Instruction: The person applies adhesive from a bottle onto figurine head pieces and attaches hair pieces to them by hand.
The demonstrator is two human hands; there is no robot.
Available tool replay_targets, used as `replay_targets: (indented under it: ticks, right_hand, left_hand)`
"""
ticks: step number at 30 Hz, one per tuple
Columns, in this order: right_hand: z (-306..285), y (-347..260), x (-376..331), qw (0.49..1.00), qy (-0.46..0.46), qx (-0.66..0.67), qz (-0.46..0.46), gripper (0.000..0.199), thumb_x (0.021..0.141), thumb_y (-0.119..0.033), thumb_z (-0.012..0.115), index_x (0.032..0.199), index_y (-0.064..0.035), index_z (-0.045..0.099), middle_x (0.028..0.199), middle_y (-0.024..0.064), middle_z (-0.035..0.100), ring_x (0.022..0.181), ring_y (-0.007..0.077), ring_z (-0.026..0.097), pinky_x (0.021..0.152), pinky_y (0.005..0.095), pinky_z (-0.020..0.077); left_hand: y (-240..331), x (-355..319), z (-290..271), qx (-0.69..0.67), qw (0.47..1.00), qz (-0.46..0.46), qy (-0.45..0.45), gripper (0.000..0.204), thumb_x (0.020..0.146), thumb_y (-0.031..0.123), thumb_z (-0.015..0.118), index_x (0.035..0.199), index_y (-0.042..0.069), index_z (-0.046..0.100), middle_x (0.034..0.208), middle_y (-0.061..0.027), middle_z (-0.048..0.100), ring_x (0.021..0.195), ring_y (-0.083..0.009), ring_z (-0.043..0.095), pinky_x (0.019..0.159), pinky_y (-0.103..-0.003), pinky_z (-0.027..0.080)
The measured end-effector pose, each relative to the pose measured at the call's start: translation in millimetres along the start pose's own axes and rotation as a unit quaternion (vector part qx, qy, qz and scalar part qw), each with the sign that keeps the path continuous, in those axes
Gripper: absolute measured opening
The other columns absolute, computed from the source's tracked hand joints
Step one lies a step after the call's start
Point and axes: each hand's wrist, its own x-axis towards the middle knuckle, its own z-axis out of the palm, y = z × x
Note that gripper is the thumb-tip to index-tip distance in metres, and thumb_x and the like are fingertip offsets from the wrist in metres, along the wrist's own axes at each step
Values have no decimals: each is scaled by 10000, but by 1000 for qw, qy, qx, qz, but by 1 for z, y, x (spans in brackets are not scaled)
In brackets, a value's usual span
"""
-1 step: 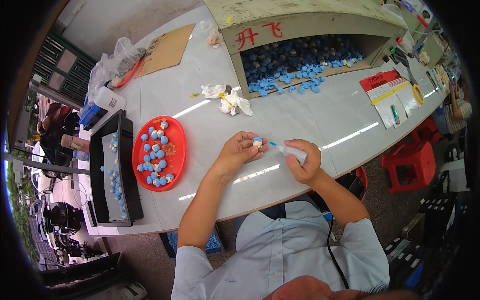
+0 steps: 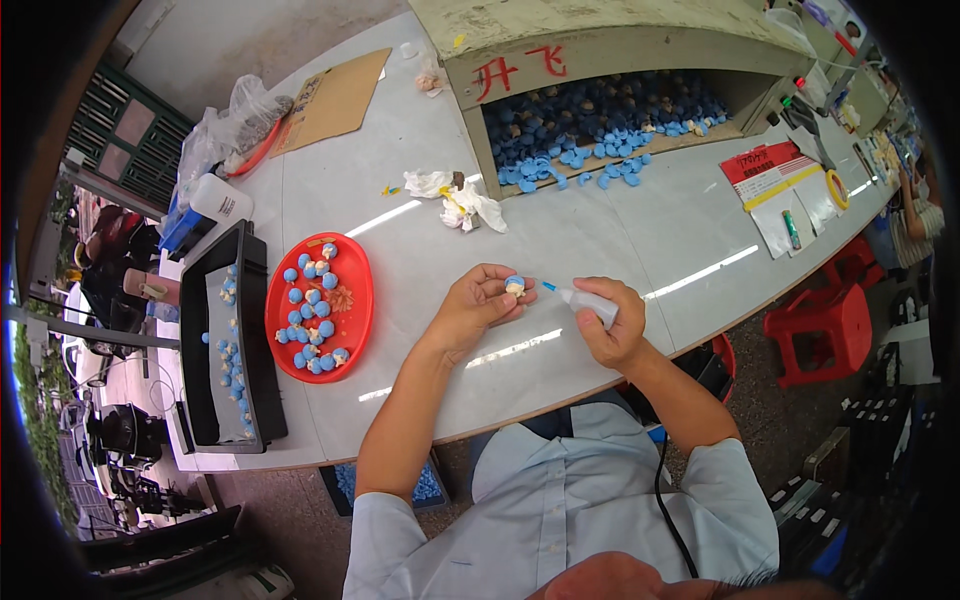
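Between the fingertips of my left hand (image 2: 482,305) is a small blue-and-cream figure head (image 2: 514,285), its blue side up. My right hand (image 2: 615,325) is wrapped round a whitish squeeze bottle (image 2: 592,303) with a thin blue nozzle. The nozzle points at the figure head, a small gap apart from it. To the left of my hands, a red round tray (image 2: 350,315) carries several similar blue-and-cream heads (image 2: 312,296). Further left, a black bin (image 2: 262,400) lined with pale sheet holds more of them.
A wooden box (image 2: 600,50) at the back is heaped with blue pieces (image 2: 600,150). Crumpled tissue (image 2: 465,205) lies before it, cardboard (image 2: 335,100) farther left. A white bottle (image 2: 220,200) stands behind the bin. Papers (image 2: 775,190) and tape (image 2: 836,190) lie right, near a red stool (image 2: 825,330).
My right hand and the squeeze bottle have shifted very slightly to the right, away from the figure head. My left hand stays in place.
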Motion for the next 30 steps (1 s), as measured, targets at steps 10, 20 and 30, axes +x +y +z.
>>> replay_targets:
  ticks: [10, 20, 30]
  right_hand:
    - [-28, 5, -8, 983, 15, 74, 165, 344, 875, -16, 606, 1199, 48, 512, 1014, 149, 653, 903, 163, 636, 809, 275, 496]
    - [-127, 52, 4, 956, 70, -207, 197, 306, 848, -43, 676, 1129, -24, 558, 1066, 62, 641, 954, 154, 586, 884, 307, 455]
    - [-181, 91, 5, 877, 171, -336, 297, 349, 819, -67, 717, 1122, 31, 574, 1031, 136, 647, 919, 226, 613, 841, 335, 487]
  left_hand:
    - [-4, 0, 2, 26, 994, 87, -58, 383, 823, 55, 743, 1137, 57, 524, 1192, -152, 607, 1113, -279, 626, 928, -328, 535]
    - [-6, -4, 7, 2, 988, 118, -102, 355, 833, 52, 733, 1122, 78, 529, 1174, -158, 622, 1122, -286, 623, 924, -364, 541]
    - [-6, -5, 12, -29, 992, 81, -95, 375, 826, 96, 754, 1127, 96, 529, 1171, -145, 627, 1115, -271, 626, 908, -346, 543]
